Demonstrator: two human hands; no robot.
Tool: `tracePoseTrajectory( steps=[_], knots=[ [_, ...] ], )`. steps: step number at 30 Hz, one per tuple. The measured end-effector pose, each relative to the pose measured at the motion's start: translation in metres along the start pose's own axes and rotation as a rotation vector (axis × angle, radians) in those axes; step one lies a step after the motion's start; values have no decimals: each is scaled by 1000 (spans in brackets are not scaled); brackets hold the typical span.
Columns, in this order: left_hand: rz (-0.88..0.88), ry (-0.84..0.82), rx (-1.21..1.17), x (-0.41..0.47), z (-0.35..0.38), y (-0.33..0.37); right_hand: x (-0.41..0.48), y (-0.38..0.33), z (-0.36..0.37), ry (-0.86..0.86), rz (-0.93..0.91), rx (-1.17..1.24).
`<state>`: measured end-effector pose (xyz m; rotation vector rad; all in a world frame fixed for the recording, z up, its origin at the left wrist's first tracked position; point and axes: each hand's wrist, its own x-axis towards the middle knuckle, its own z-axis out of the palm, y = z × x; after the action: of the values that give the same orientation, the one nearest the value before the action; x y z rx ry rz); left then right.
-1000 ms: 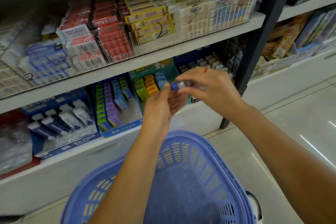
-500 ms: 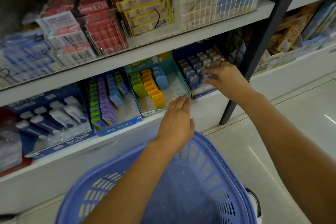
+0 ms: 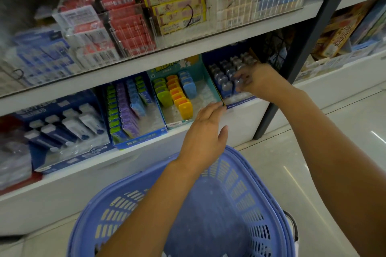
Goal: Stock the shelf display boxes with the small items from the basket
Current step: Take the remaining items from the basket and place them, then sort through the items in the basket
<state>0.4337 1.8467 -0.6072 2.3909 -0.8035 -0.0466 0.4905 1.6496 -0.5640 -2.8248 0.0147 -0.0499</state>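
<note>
Small items (image 3: 224,81) stand in the blue display box (image 3: 242,102) at one o'clock, right hand (image 3: 259,81) pinching one, while left hand (image 3: 205,129), fingers straight, hovers above the six-o'clock basket (image 3: 129,204).

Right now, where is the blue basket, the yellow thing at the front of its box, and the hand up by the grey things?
blue basket (image 3: 117,213), head view, its slotted left wall.
yellow thing (image 3: 185,109), head view, its front face.
right hand (image 3: 260,79), head view, back of the hand.
</note>
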Motion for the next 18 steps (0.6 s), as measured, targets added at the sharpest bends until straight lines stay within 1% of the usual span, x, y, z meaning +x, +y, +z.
tracePoseTrajectory(
  steps=[2,3,4,5,6,7,9,10,12,14,15,16,18],
  knots=[
    [0,95,-107,-22,-7,-5,-10,-9,-3,157,-26,34],
    [-29,125,-150,-36,-9,-11,-17,-18,-6,227,-27,94],
    [-83,134,-180,-51,-9,-21,-25,-29,-9,248,-27,176],
    [-164,119,-191,-67,-8,-34,-32,-42,-10,211,-43,237],
    [-265,76,-173,-83,-5,-50,-40,-58,-8,124,-80,253],
    [-390,1,-134,-99,-1,-66,-48,-75,-2,12,-133,233],
    [-637,-198,-15,-130,11,-98,-60,-108,30,-208,-256,138],
    [-717,-292,42,-145,18,-112,-67,-122,53,-307,-303,92],
    [-825,-462,96,-176,32,-135,-85,-146,108,-561,-337,38],
    [-928,-597,88,-208,45,-149,-106,-157,164,-804,-316,-21],
    [-963,-663,103,-221,50,-154,-116,-158,189,-884,-288,-42],
    [-992,-725,118,-232,55,-159,-126,-156,214,-926,-253,-38],
    [-986,-809,137,-244,64,-164,-144,-154,255,-965,-200,14]
  ],
)
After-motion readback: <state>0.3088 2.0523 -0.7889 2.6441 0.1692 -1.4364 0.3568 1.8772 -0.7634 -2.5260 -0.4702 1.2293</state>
